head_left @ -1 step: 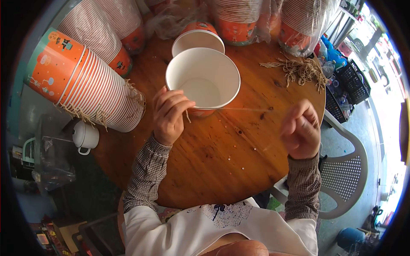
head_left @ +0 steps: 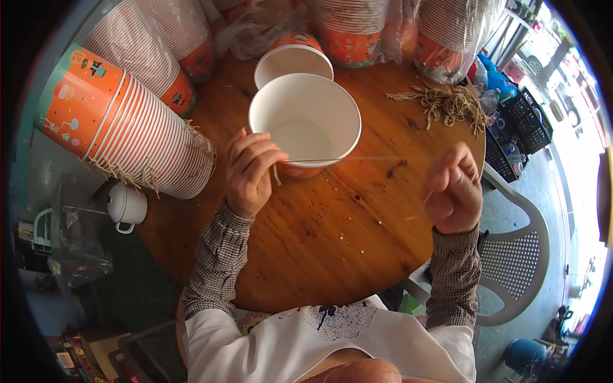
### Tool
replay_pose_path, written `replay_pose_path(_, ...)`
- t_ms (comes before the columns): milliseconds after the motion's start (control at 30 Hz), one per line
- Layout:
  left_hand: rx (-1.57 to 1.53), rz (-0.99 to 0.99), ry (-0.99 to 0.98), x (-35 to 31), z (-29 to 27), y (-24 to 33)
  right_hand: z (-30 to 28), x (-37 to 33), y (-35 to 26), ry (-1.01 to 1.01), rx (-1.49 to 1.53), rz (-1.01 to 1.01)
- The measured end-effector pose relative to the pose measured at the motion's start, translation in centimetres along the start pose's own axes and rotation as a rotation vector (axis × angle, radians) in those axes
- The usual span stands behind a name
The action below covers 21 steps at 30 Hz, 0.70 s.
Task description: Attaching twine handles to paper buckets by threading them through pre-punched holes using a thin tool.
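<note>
A white-lined orange paper bucket (head_left: 306, 115) stands on the round wooden table, its mouth towards me. My left hand (head_left: 249, 172) is at the bucket's lower-left rim, its fingers pinched on a thin cord (head_left: 319, 159). A short tail of cord hangs below those fingers. From there the cord runs taut across the bucket's near rim towards my right hand (head_left: 454, 188), fading into blur on the way. The right hand is curled closed above the table's right side, apart from the bucket. A second paper bucket (head_left: 294, 64) lies behind the first.
On the left leans a long stack of nested orange buckets (head_left: 134, 127) with twine strands along it. A white lidded mug (head_left: 126, 205) is beside it. Bagged bucket stacks (head_left: 350, 38) line the back. A twine bundle (head_left: 456, 105) lies at the right edge, near a grey chair (head_left: 514, 255).
My right hand has shifted slightly right and up. The cord has risen a little across the bucket's near rim. My left hand remains by the rim.
</note>
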<state>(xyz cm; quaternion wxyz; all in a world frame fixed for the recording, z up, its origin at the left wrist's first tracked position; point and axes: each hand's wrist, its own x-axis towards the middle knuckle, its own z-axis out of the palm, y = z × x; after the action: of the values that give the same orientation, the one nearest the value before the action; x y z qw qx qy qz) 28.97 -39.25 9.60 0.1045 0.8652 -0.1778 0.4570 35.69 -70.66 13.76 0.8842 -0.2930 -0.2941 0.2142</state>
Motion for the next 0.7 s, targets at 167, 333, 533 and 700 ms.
replay_pose_path(167,-0.188,-0.043,-0.038,0.4,-0.4,-1.8,-2.6,2.5,-1.3,-0.105,0.261,-0.168)
replay_pose_path(333,-0.406,-0.120,-0.084,-0.1,-0.7,-4.7,-3.6,4.2,-0.3,0.193,-0.001,-0.210)
replay_pose_path(533,-0.105,-0.292,-0.040,1.6,-2.7,-4.6,-2.4,5.1,3.8,0.342,-0.300,-0.142)
replay_pose_path(700,-0.667,-0.611,-0.050,3.2,-3.2,3.1,0.8,5.4,5.3,0.302,-0.345,-0.097)
